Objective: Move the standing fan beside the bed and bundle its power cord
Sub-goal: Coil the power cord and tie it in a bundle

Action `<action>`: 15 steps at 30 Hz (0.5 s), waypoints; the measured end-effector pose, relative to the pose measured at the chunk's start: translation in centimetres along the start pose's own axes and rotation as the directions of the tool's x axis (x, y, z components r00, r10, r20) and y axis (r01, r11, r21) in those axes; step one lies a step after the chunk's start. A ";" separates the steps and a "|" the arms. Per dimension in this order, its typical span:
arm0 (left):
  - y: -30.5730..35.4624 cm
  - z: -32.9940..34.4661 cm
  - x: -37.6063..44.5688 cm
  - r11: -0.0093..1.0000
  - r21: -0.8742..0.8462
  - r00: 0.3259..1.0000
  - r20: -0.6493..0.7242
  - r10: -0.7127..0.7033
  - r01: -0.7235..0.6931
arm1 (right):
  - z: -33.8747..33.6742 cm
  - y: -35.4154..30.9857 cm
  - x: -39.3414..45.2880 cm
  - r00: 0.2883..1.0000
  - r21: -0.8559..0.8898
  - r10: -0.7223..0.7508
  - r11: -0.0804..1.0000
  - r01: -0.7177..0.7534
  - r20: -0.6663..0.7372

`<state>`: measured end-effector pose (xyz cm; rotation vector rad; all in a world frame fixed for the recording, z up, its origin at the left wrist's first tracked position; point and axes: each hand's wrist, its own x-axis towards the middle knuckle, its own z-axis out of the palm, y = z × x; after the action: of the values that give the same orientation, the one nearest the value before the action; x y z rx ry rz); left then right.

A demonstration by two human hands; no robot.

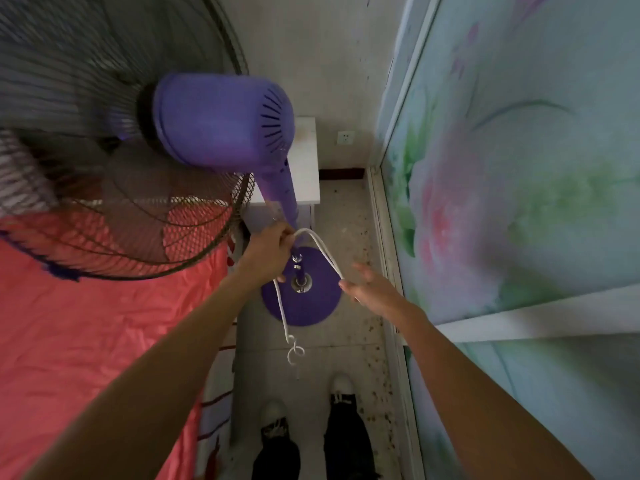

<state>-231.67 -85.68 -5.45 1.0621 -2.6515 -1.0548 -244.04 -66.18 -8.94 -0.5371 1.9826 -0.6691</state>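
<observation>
1. Your shoes (341, 384) — both on the speckled floor (346, 216), in the narrow aisle between the bed and the painted wardrobe panel (519, 168).

2. Loose cord end (294, 348) — white, kinked into small curls, hanging free below your left hand over the floor. The plug is not clearly visible. Not yet gathered.

3. Your left hand (268, 249) — closed around the power cord (320, 245) close to the fan's pole, fingers wrapped; how many turns it already holds, you cannot tell from here.

4. Your right hand (367, 287) — fingers spread wide, palm open, touching or just beside the far end of a doubled loop of cord that arcs over from the left hand. It does not appear to grip anything.

5. Standing fan (221, 123) — purple motor housing, dark grille, pole running down to the round purple base (304, 299) on the floor. The base sits just beside the red bed (86, 323); the grille overhangs the bedding. Judgement: the moving part looks done.

6. White bedside table (306, 168) and wall socket (345, 137) — behind the fan, against the far wall; nothing plugged in that shows.

Remaining, by judgement: the bundling has begun with one loop drawn out; the trailing length still needs folding in and securing.
</observation>
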 end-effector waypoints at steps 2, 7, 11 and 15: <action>-0.6 1.5 1.2 0.996 -0.064 0.998 -0.017 -0.059 0.058 | -0.2 0.8 1.8 0.993 0.020 0.086 0.996 -0.088 0.086; -2.8 6.3 4.9 0.731 -0.498 0.875 0.143 -0.462 0.467 | -0.7 2.5 6.8 0.939 0.140 0.189 0.962 -0.237 0.287; -4.3 9.7 6.9 0.192 -0.743 0.676 0.429 -0.599 0.641 | 1.2 3.7 9.4 0.993 0.076 0.094 0.992 -0.099 0.067; -4.9 11.6 8.7 -0.168 -0.780 0.610 0.586 -0.534 0.602 | 3.2 5.3 9.7 0.979 0.099 0.053 0.992 -0.073 0.196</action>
<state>-239.14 -87.21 -18.69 1.7077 -0.5776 -2.3942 -246.22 -68.91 -19.91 -0.4552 1.7655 -0.6533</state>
